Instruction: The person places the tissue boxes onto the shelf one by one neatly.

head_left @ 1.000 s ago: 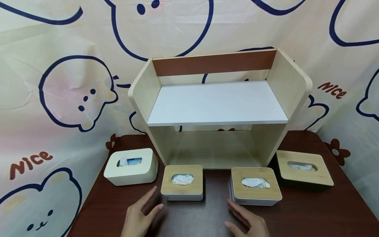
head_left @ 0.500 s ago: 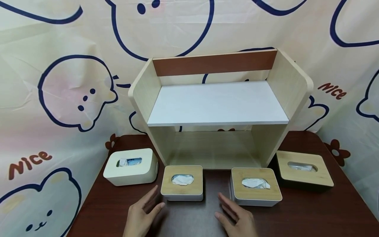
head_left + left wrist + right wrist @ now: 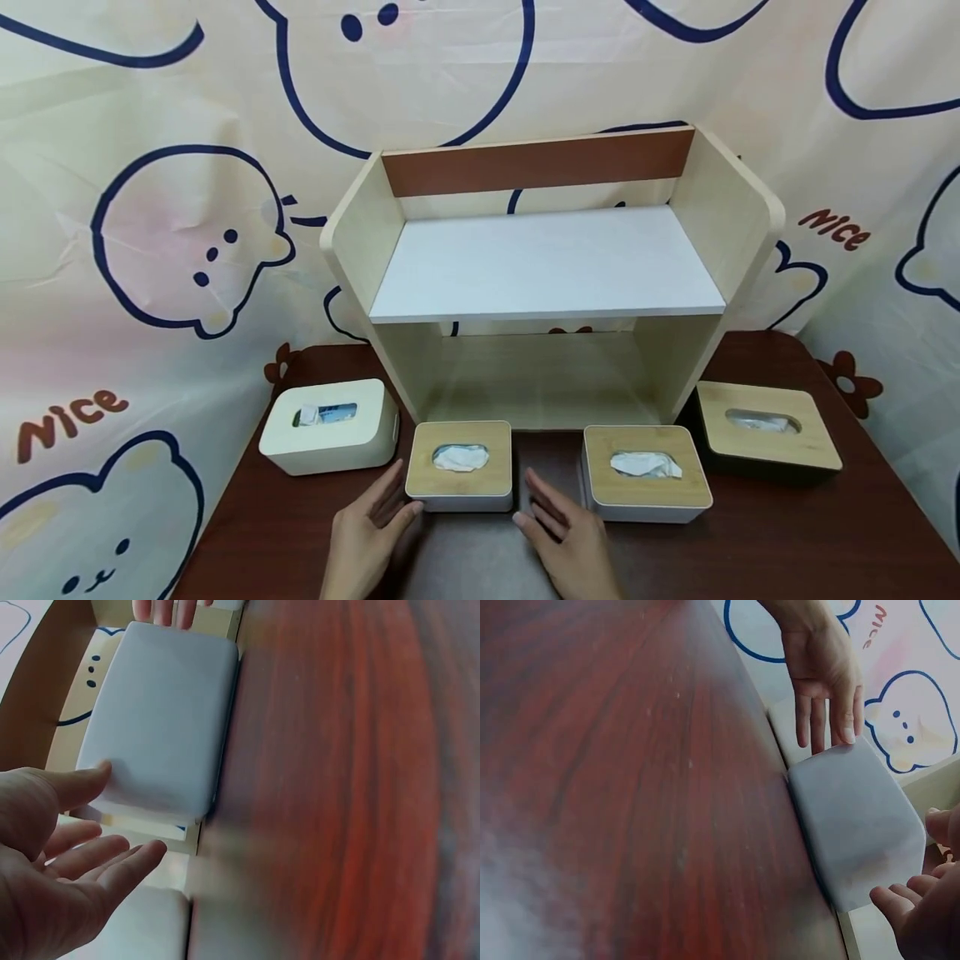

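Note:
A tissue box (image 3: 460, 483) with a light wooden lid and pale sides stands on the dark table in front of the shelf. My left hand (image 3: 363, 533) is at its left side, the thumb at the front left corner in the head view. Whether that thumb touches cannot be told. To the right of the box is my right hand (image 3: 566, 533), its fingers extended toward the side with a small gap. The left wrist view shows the box's grey-white front (image 3: 161, 712) between both hands. In the right wrist view, the left fingertips (image 3: 848, 736) meet or overlap the box's edge.
A two-tier shelf unit (image 3: 547, 262) stands behind the boxes. A white tissue box (image 3: 330, 425) is at far left. Another wood-lidded tissue box (image 3: 647, 475) lies right of my right hand, and a dark-sided one (image 3: 768, 425) is farther right. Printed cloth (image 3: 195, 367) hangs around the table.
My right hand has moved left, away from the right-hand wood-lidded box and toward the middle-left one. My left hand has shifted slightly right, closer to that same box. The boxes have stayed put.

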### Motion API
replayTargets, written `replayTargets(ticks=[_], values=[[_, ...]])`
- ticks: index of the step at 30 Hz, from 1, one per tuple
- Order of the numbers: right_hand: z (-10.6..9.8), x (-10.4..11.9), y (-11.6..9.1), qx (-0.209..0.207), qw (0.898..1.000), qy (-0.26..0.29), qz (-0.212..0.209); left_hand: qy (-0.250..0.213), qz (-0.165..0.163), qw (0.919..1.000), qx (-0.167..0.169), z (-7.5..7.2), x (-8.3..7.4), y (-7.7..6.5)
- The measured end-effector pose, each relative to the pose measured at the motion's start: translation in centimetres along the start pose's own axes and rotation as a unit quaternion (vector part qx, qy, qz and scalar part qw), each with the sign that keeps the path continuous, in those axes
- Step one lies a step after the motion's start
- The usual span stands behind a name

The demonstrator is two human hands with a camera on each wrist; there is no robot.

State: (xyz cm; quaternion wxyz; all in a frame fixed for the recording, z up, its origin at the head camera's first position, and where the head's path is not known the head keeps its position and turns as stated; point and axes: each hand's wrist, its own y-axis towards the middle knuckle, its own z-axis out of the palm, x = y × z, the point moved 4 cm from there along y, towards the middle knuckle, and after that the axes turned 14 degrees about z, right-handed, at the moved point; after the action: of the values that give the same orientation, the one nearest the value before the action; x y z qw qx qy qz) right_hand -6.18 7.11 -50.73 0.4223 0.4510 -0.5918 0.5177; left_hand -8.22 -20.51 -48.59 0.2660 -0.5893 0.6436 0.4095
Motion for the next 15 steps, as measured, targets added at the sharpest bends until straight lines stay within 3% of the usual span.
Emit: replayTargets(ticks=[8,15], values=[[1.0,-0.6,1.3,0.002,1.000,-0.014,-0.022,-0.015,0.004,0.9999,-0.008,0.4,-0.1,0.3],[1.7,-0.9,1.8,0.017,1.000,-0.018,-0.001,-0.041,-0.001,0.9992,-0.001,0.7,0.3,0.3]])
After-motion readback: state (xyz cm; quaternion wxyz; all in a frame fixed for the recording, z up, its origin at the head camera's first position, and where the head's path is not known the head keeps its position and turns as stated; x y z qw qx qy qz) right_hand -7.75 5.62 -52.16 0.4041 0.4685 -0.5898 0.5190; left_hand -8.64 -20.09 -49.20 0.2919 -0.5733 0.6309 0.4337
